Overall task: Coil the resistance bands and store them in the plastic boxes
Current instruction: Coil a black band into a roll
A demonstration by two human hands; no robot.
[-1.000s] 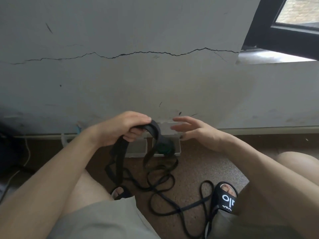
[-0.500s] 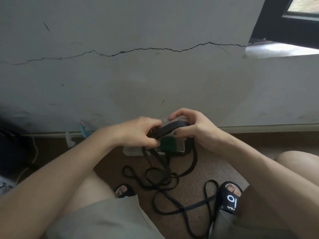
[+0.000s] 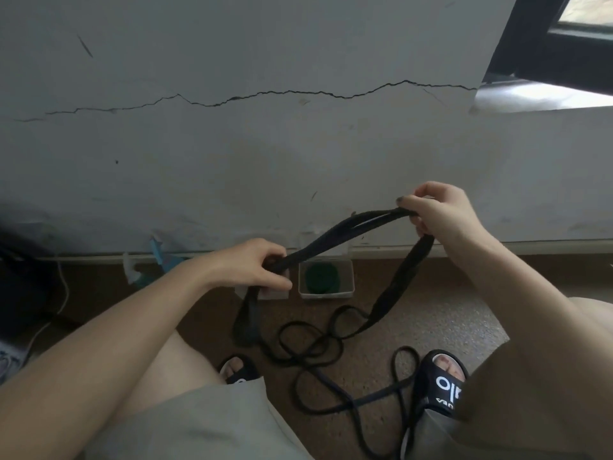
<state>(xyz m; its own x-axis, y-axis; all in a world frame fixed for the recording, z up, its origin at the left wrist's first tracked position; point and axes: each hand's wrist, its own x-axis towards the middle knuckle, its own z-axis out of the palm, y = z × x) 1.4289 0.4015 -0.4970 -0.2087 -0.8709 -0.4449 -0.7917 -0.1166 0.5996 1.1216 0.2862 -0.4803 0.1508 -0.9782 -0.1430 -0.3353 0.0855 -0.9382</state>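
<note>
the black resistance band (image 3: 348,229) was stretched in the air between both hands, doubled so two strands ran side by side along the span. from each end it drooped toward the floor (image 3: 431,320), where the rest lay in loose tangled loops between the feet. the left hand (image 3: 252,268) gripped the lower end, fingers curled round the band just above a clear plastic box that was mostly hidden behind it. the right hand (image 3: 438,210) pinched the higher end, thumb and fingers closed on it, raised up and off to the right. a second plastic box (image 3: 326,292) sat on the floor against the wall (image 3: 265,161), just right of the left hand, with a coiled green band (image 3: 321,277) inside. a black slide sandal (image 3: 444,383) showed on the right foot, touching one loop of band. a long crack (image 3: 265,94) ran across the wall.
</note>
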